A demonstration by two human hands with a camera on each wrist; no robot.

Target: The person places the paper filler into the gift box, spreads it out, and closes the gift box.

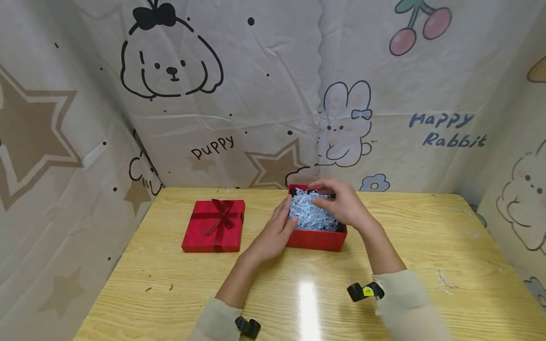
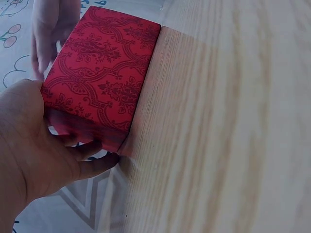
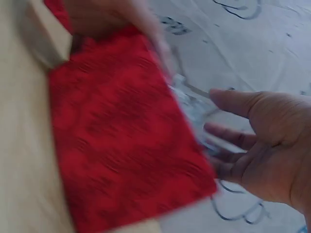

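A red gift box (image 1: pixel 316 240) with a dark damask pattern stands on the table, its top off. Pale blue shredded paper (image 1: pixel 310 210) fills it, with some black showing along the inner edges. My left hand (image 1: pixel 275 232) holds the box at its left side, fingers along the outer wall and thumb at the rim near the front corner. Over the back right of the box is my right hand (image 1: pixel 343 203), thumb and fingers spread apart above the shredded paper. In the right wrist view its fingertips are partly hidden behind the box wall (image 3: pixel 131 136).
Left of the box lies its red lid (image 1: pixel 204 237) with a dark red ribbon bow (image 1: pixel 223 219). White paper shreds (image 1: pixel 445 282) are scattered on the wooden table (image 1: pixel 170 308) at the right. A printed cloth (image 1: pixel 264 71) hangs behind and at both sides.
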